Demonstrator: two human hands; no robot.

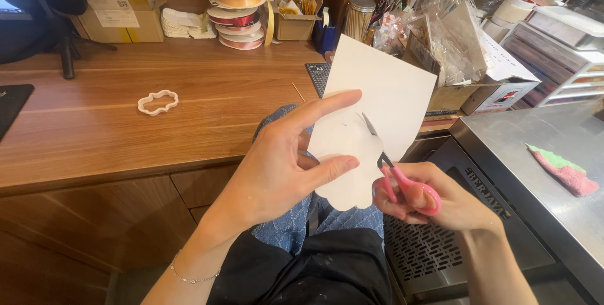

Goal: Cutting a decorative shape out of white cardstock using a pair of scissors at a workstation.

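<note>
My left hand pinches a white sheet of paper between thumb and fingers, holding it upright over my lap. The sheet's lower part is cut into a scalloped, cloud-like outline. My right hand grips small pink-handled scissors, whose blades are open and bite into the paper from the right edge of the scalloped part. A white scalloped cookie-cutter-like template lies on the wooden desk, well left of both hands.
At the desk's back stand a stack of ribbon spools, cardboard boxes, a jar of sticks and bags of craft supplies. A steel-topped appliance with a pink-green cloth is at right.
</note>
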